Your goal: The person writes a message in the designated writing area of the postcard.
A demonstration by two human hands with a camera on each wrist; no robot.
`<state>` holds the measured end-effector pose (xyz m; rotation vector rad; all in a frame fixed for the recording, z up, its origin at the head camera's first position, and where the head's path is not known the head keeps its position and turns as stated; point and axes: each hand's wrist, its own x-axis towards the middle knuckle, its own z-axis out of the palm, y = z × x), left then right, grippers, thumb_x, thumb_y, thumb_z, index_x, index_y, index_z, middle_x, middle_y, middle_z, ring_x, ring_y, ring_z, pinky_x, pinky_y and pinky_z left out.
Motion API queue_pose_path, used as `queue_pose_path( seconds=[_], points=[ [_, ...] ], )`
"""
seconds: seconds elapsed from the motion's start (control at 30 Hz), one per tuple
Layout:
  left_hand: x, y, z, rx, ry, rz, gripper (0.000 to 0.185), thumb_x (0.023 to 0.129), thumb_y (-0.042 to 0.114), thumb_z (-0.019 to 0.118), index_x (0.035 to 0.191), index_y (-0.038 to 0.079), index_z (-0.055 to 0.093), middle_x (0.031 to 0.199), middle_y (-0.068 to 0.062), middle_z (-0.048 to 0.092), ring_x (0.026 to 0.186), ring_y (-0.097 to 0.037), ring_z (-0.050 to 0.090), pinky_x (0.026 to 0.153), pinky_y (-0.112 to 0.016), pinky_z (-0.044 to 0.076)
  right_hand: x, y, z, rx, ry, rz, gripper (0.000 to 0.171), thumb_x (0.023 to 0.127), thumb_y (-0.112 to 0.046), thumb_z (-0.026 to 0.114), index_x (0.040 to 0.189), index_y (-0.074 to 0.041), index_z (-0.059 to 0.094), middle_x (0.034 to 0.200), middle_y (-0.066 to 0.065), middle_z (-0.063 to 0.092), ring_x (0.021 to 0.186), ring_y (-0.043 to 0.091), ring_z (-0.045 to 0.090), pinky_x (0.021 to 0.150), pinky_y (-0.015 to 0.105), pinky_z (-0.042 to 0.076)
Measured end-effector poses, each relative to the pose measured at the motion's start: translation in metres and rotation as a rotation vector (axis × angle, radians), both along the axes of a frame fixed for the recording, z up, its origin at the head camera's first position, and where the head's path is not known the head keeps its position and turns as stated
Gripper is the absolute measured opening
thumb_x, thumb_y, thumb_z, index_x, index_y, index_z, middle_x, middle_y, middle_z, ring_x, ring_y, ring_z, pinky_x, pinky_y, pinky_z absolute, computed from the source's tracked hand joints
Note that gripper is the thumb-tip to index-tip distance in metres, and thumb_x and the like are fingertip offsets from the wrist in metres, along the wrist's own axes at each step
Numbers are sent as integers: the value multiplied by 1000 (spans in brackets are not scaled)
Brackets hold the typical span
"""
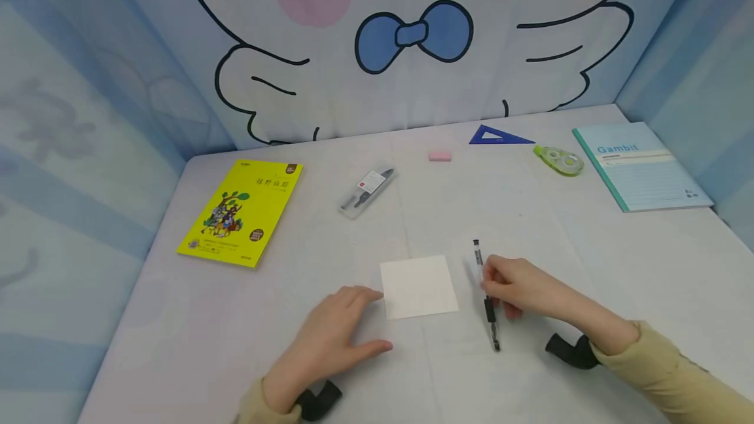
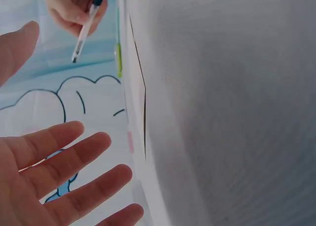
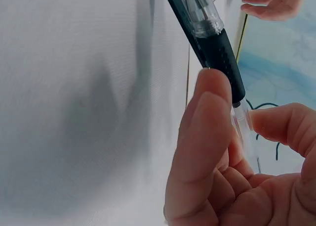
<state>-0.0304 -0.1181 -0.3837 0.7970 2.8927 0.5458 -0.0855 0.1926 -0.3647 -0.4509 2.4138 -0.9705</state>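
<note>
Right of the paper [image 1: 419,287], our right hand [image 1: 511,284] pinches a pen [image 1: 488,305], probably light, stiff, best held by its black grip [image 3: 221,58], our left hand [image 1: 330,329] spread empty opposite.

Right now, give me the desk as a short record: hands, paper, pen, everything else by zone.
left: left hand with fingers spread, near the left edge of the white paper sheet
right: right hand pinching gel pen above table
paper: blank, between the hands
left side: yellow book
back middle: clear plastic case, pink eraser
back right: blue set square, green correction tape, Gambit notebook
</note>
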Motion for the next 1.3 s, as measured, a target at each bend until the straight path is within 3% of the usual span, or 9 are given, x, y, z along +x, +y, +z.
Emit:
queue_pose_path(
  seconds=[0.3, 0.53, 0.93, 1.3],
  points=[
    [4, 11, 5, -11, -52, -75, 60, 81, 62, 55, 121, 17, 55, 112, 6, 58, 99, -11, 53, 81, -31, 45, 1, -7, 2, -108, -12, 23, 13, 90, -14, 53, 89, -4, 46, 62, 3, 58, 46, 12, 49, 45, 25, 40],
    [6, 20, 8, -36, -24, -106, 54, 83, 60, 53, 118, 18, 57, 109, 7, 60, 97, -9, 54, 79, -28, 45, 5, -13, 3, -169, -39, -10, 16, 92, -16, 52, 95, -1, 47, 57, 1, 54, 46, 13, 48, 45, 25, 38],
    [4, 32, 4, -27, -36, -115, 42, 86, 50, 56, 113, 18, 60, 97, 9, 62, 86, -5, 55, 72, -23, 44, 7, -25, 2, -237, -60, -56, 16, 94, -16, 51, 97, -1, 48, 57, 3, 54, 46, 13, 47, 46, 29, 40],
    [3, 40, 0, 6, -10, -105, 36, 88, 47, 56, 108, 18, 62, 92, 10, 63, 82, -7, 57, 69, -23, 44, 9, -35, 2, -331, -110, -50, 24, 93, -17, 52, 102, 4, 47, 67, 15, 61, 46, 11, 47, 46, 29, 41]
  ],
)
